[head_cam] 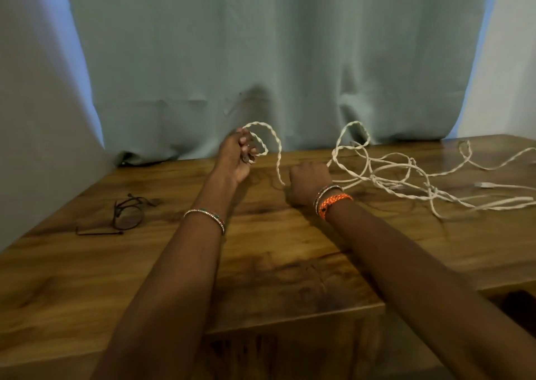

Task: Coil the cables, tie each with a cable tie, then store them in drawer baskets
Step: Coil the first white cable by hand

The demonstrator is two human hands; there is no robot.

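Cable (377, 176) mostly sprawled tangled across counter (261, 249), left hand (236, 154) pinching a small loop, right hand (309, 183) fisted on the strand; likely snag, knots tightening if pulled.

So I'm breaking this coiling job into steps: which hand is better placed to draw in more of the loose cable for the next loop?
Probably the right hand: it grips the white cable next to the loose tangle on the table. The left hand is raised, holding the started loop.
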